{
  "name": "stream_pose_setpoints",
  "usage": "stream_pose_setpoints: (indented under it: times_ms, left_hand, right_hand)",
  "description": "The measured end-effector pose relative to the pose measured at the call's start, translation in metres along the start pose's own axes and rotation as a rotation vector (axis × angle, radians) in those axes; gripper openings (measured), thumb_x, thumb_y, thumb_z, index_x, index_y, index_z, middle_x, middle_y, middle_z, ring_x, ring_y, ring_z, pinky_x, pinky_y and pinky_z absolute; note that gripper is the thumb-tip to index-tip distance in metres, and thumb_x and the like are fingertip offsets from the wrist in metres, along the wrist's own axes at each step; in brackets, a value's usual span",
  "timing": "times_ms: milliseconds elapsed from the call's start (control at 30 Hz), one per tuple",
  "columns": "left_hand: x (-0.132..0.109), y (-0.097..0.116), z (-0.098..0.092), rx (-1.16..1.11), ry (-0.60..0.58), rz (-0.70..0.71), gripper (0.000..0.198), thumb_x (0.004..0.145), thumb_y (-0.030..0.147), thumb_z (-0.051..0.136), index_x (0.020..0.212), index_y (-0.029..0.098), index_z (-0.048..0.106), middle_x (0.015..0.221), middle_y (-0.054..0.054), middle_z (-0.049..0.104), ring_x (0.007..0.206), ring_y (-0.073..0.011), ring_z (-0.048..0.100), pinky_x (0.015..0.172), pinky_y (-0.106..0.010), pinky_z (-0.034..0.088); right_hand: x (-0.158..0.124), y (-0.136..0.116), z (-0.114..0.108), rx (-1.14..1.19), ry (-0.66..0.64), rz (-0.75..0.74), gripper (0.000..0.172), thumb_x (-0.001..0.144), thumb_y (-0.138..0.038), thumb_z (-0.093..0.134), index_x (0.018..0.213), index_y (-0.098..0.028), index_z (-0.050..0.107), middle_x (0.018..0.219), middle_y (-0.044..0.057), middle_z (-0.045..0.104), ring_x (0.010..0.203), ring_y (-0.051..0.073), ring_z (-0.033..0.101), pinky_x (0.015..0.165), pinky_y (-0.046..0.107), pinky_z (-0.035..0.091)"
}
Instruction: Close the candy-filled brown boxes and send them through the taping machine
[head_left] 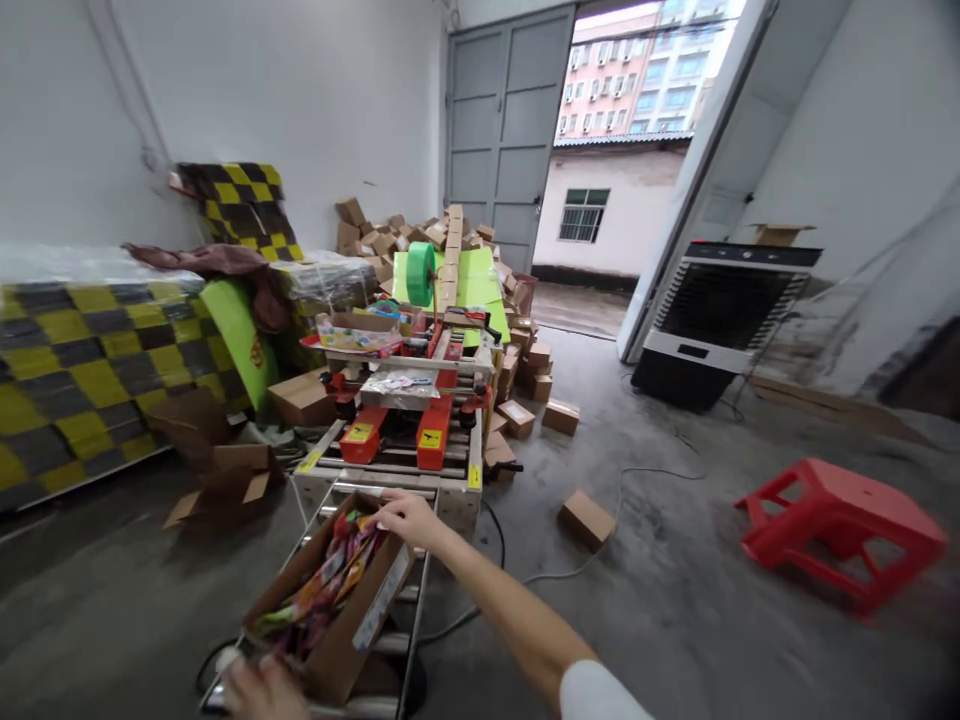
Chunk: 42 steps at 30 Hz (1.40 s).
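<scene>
A long cardboard box (360,625), its top uncovered, lies on a roller conveyor (411,592). Inside it are several colourful plastic packets (341,570), and a white label (381,597) is on its right side. My right hand (409,517) grips the box at its far right corner, fingers bent over the rim. At the near end of the box is my left hand (266,690), smeared by motion and partly cut off by the bottom edge. Whether it touches the box I cannot tell.
Beyond the box stands a carton sealing machine (431,440) with a green tape roll (420,274). Many small cartons (562,415) lie piled behind and beside it. An opened carton (232,480) is at left. A red stool (847,520) and an air cooler (720,320) stand at right.
</scene>
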<state>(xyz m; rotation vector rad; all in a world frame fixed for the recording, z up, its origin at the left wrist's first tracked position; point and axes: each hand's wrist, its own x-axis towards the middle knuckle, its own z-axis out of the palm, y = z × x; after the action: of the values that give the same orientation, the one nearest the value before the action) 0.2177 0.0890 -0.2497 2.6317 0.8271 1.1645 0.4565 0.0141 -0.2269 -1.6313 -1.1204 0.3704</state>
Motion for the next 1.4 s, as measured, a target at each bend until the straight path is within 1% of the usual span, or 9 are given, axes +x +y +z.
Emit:
stream_pose_setpoints:
  times_ms: [133, 267, 467, 733, 833, 1000, 1167, 1267, 1400]
  left_hand:
    - [0.029, -0.020, 0.000, 0.001, 0.041, 0.153, 0.085, 0.094, 0.035, 0.045, 0.161, 0.021, -0.005, 0.168, -0.017, -0.005, 0.154, -0.0410, 0.003, 0.118, -0.075, 0.012]
    - [0.051, -0.011, -0.006, 0.073, -0.246, 0.446, 0.070, 0.095, 0.043, 0.049, 0.156, 0.016, 0.029, 0.165, -0.021, 0.018, 0.153, -0.0361, 0.018, 0.122, -0.062, 0.021]
    - [0.060, 0.012, 0.029, 0.098, -0.692, 0.395, 0.058, 0.098, 0.033, 0.042, 0.150, 0.009, 0.042, 0.160, -0.017, 0.034, 0.151, -0.0290, 0.029, 0.124, -0.049, 0.024]
    - [0.066, -0.008, 0.030, -0.529, -0.709, -0.027, 0.062, 0.100, 0.048, 0.028, 0.140, 0.010, 0.055, 0.146, -0.014, 0.055, 0.139, -0.0250, 0.049, 0.120, -0.042, 0.036]
    - [0.064, 0.002, 0.004, -0.586, -0.518, -0.061, 0.057, 0.099, 0.051, 0.036, 0.134, 0.012, 0.058, 0.136, -0.016, 0.063, 0.129, -0.0266, 0.058, 0.114, -0.044, 0.043]
    - [0.067, 0.001, -0.034, -0.292, -0.038, -0.115, 0.065, 0.091, 0.050, 0.057, 0.142, 0.012, 0.047, 0.153, -0.020, 0.044, 0.147, -0.0303, 0.036, 0.125, -0.050, 0.023]
    - [0.053, -0.016, -0.018, -0.472, -0.425, -0.408, 0.070, 0.096, 0.059, 0.030, 0.131, 0.005, 0.059, 0.135, -0.022, 0.062, 0.131, -0.0324, 0.056, 0.114, -0.049, 0.041]
    - [0.025, -0.006, -0.012, -0.414, -0.509, -0.224, 0.062, 0.098, 0.050, 0.032, 0.138, 0.009, 0.056, 0.145, -0.017, 0.055, 0.140, -0.0295, 0.048, 0.118, -0.047, 0.037]
    - [0.002, 0.010, -0.018, -0.215, -0.596, 0.138, 0.049, 0.098, 0.039, 0.043, 0.138, 0.016, 0.057, 0.156, -0.009, 0.045, 0.152, -0.0275, 0.026, 0.125, -0.048, 0.027]
  right_hand:
    - [-0.002, -0.003, -0.011, -0.270, -0.165, -0.053, 0.024, 0.097, -0.020, 0.057, 0.108, -0.020, 0.078, 0.130, 0.005, 0.066, 0.122, 0.015, 0.059, 0.103, 0.021, 0.041]
    - [0.004, -0.021, -0.026, -0.407, -0.452, -0.126, 0.024, 0.097, -0.020, 0.057, 0.111, -0.022, 0.077, 0.120, 0.003, 0.072, 0.104, 0.012, 0.065, 0.089, 0.018, 0.042]
    - [0.014, -0.032, -0.024, -0.623, -0.697, -0.180, 0.026, 0.096, -0.032, 0.061, 0.090, -0.015, 0.080, 0.084, 0.005, 0.075, 0.078, 0.013, 0.061, 0.072, 0.021, 0.036]
    - [0.010, -0.031, 0.023, -0.803, -0.309, 0.024, 0.036, 0.106, -0.031, 0.034, 0.113, -0.013, 0.065, 0.113, 0.010, 0.068, 0.102, 0.020, 0.061, 0.086, 0.028, 0.039]
    - [0.020, -0.025, 0.041, -0.807, -0.263, 0.049, 0.031, 0.105, -0.030, 0.035, 0.115, -0.011, 0.058, 0.115, 0.013, 0.063, 0.106, 0.022, 0.057, 0.093, 0.034, 0.038]
    - [0.022, -0.017, 0.052, -0.804, -0.206, -0.029, 0.029, 0.103, -0.028, 0.035, 0.109, -0.010, 0.057, 0.111, 0.015, 0.062, 0.104, 0.025, 0.054, 0.102, 0.040, 0.032]
    - [0.013, -0.006, 0.053, -0.711, 0.157, -0.003, 0.027, 0.093, -0.018, 0.046, 0.116, -0.009, 0.058, 0.120, 0.017, 0.060, 0.116, 0.028, 0.049, 0.108, 0.042, 0.027]
    - [0.014, 0.006, 0.053, -0.592, 0.351, 0.043, 0.041, 0.088, -0.012, 0.044, 0.127, -0.011, 0.054, 0.133, 0.017, 0.056, 0.125, 0.027, 0.045, 0.111, 0.041, 0.026]
    - [0.020, 0.014, 0.051, -0.490, 0.380, 0.032, 0.047, 0.086, -0.009, 0.039, 0.129, -0.014, 0.056, 0.132, 0.014, 0.059, 0.125, 0.025, 0.048, 0.115, 0.044, 0.023]
